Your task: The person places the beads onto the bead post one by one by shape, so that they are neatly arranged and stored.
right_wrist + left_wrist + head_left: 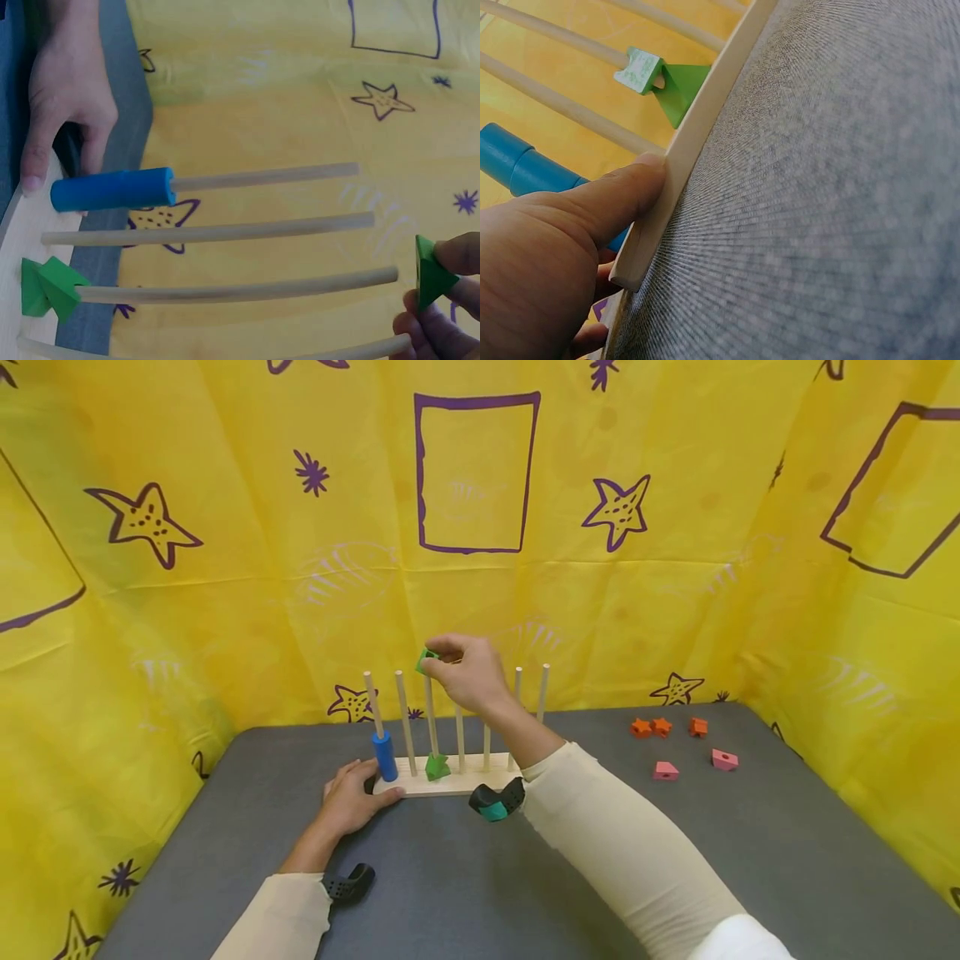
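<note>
A wooden peg board (442, 787) with several upright rods stands on the table. My left hand (351, 797) grips its left end, with the thumb along the front edge. Blue cylinders (385, 757) are stacked on the leftmost rod, beside that hand. Two green triangular blocks (51, 289) sit at the bottom of the third rod, turned at different angles. Between the thumb and fingertips of my right hand (468, 672) is another green triangular block (431, 274). In the right wrist view it is just off the tip of the third rod (240, 286).
On the table's right side lie several orange pieces (661, 727), two of them star-shaped, and two pink blocks (724, 760). A yellow patterned cloth (480, 593) hangs behind and along both sides of the grey table (570, 860). Bare rods (543, 693) rise right of the green blocks.
</note>
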Tool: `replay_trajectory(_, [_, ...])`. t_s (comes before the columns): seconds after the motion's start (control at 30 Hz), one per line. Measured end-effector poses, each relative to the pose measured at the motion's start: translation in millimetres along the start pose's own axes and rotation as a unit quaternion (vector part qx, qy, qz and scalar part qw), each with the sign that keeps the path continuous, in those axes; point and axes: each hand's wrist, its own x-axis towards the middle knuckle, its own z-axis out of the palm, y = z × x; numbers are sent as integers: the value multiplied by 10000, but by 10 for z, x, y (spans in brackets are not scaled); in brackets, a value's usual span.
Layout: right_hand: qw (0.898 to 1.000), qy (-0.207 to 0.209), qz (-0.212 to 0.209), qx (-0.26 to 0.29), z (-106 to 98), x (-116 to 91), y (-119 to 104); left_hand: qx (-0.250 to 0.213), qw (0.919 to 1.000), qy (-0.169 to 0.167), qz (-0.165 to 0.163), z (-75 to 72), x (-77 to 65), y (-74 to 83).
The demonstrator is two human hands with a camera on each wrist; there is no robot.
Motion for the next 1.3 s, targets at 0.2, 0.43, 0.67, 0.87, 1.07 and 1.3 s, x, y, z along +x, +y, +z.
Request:
replay_trajectory(0.2, [9996, -91, 260, -108, 65, -4, 52, -23, 10000, -11, -1, 0, 3, -9])
replay_trajectory(0.43, [9996, -55, 282, -37, 125, -11, 155, -46, 10000, -10, -43, -2, 11, -14])
replay_trajectory(0.67, [9977, 159, 404, 513, 196, -68, 262, -46, 10000, -51, -54, 3, 5, -12])
replay_trajectory(0.87, [9936, 381, 452, 958, 281, -136, 377, -43, 10000, -47, -64, 0, 1, -3])
replay_trajectory(1.07, [9901, 499, 665, 1127, 364, -207, 519, -33, 9999, -64, -117, 2, -8, 10])
replay_trajectory(1.3, [9871, 603, 773, 1268, 453, -277, 650, -50, 10000, -4, -55, -4, 0, 4])
